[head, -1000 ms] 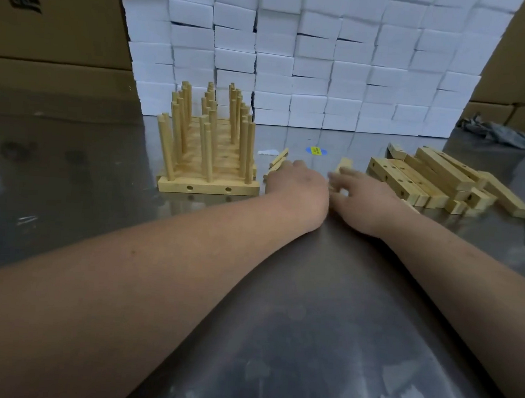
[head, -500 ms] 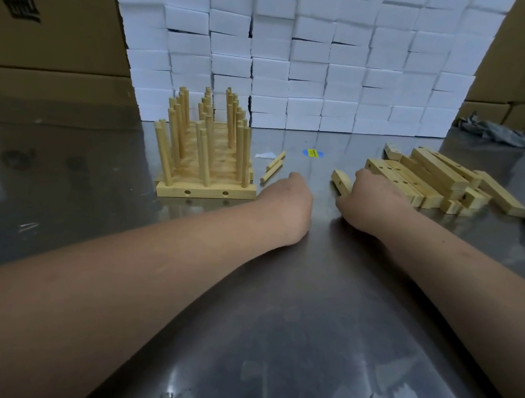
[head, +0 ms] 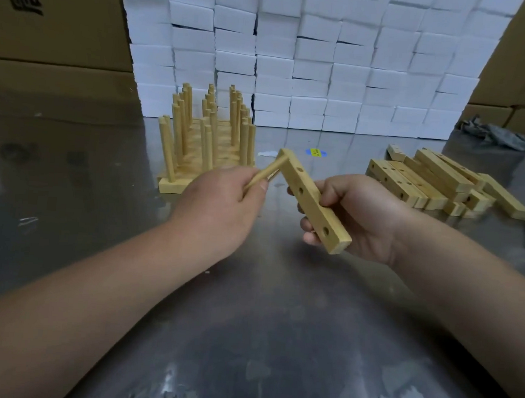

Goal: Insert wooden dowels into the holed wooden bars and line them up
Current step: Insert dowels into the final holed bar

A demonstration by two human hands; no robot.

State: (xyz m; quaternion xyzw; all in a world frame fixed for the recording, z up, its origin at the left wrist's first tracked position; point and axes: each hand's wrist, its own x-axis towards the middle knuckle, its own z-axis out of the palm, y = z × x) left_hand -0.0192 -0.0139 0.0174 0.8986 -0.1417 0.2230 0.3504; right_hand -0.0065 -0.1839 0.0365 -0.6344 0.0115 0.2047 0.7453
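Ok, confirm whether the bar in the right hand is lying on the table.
No, the right hand holds the bar tilted, clear of the table.

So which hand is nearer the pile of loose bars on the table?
Right. The right hand, gripping a bar, sits just left of the pile of loose bars; the left hand, pinching a dowel, is farther left, in front of the finished doweled bars.

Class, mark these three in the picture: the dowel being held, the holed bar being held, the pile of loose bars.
dowel (head: 267,172): head view, middle of bare shaft.
holed bar (head: 313,210): head view, face between two holes.
pile of loose bars (head: 443,172): head view, top bar's upper face.
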